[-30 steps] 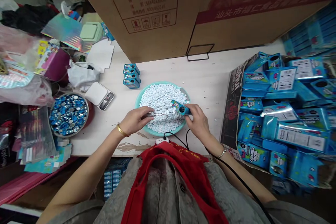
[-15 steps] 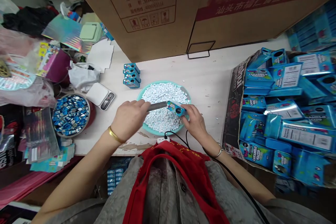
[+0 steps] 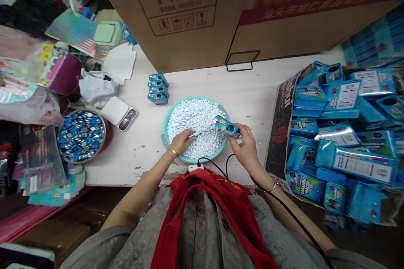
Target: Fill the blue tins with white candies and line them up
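My right hand (image 3: 245,146) grips a small blue candy tin (image 3: 226,125) by one end, its dark round opening near the fingers. The tin is tilted above the right side of a turquoise basin (image 3: 165,118). Small white candies (image 3: 192,113) fill that basin. Down among the candies, my left hand (image 3: 182,141) is closed round a narrow metal scoop (image 3: 191,135); only a bit of it shows, the rest hidden by fingers and candies.
Several blue tins (image 3: 158,89) stand in a row behind the basin. A white scale (image 3: 119,113) and a pot of blue and silver caps (image 3: 82,135) lie left. A carton of blue packs (image 3: 277,122) stands right; a large cardboard box (image 3: 189,54) is behind. A black cable (image 3: 217,167) runs in front.
My left hand has drawn the scoop away from the tin and lowered it into the candies. My right hand has moved the tin slightly right and up.
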`<state>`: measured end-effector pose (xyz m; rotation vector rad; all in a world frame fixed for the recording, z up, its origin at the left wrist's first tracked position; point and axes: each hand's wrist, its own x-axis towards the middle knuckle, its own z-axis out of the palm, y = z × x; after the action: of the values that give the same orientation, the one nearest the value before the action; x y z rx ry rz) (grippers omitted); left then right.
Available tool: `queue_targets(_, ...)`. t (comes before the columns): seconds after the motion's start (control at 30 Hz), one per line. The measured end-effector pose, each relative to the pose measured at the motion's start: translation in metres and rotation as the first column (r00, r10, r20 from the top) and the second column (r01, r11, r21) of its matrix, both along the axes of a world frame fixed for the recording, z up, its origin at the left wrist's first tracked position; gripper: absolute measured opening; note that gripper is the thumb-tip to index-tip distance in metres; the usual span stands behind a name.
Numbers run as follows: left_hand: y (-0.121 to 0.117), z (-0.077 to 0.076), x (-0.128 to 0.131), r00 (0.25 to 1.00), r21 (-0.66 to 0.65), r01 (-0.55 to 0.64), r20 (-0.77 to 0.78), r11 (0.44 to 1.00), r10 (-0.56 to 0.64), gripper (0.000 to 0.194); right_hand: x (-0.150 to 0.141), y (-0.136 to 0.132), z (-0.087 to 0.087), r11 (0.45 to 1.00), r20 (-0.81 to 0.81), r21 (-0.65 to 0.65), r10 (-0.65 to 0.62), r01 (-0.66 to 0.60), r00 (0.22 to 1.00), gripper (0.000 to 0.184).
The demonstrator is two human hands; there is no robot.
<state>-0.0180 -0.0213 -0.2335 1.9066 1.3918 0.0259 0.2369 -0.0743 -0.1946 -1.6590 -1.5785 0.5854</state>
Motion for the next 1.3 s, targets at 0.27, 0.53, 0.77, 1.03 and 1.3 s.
queue_targets(0.27,0.016,0.106,-0.037,0.971,0.141,0.194,0.111,0.971,-0.210,0.028,-0.006,0.002,0.000,0.999,0.093,-0.015,0.053,-0.052,0.994,0.037)
queue_targets(0.53,0.027,0.205,0.022,0.768,0.072,0.499,-0.498,0.863,-0.403,0.018,-0.025,0.004,-0.005,0.987,0.176,0.026,0.149,-0.156,0.973,0.043)
queue_targets(0.77,0.015,0.224,0.042,0.715,0.081,0.554,-0.557,0.829,-0.423,0.023,-0.031,0.003,-0.009,0.980,0.140,0.029,0.190,-0.196,0.972,0.045)
queue_targets(1.03,0.017,0.165,-0.023,0.837,0.189,0.353,-0.501,0.916,-0.220,0.025,-0.026,0.005,-0.008,0.985,0.130,-0.021,0.170,-0.169,0.977,0.043)
queue_targets(1.3,-0.002,0.016,-0.010,0.929,0.022,0.128,-0.352,0.991,-0.112,0.023,-0.015,0.005,-0.001,0.994,0.033,-0.023,0.111,-0.110,0.993,0.037)
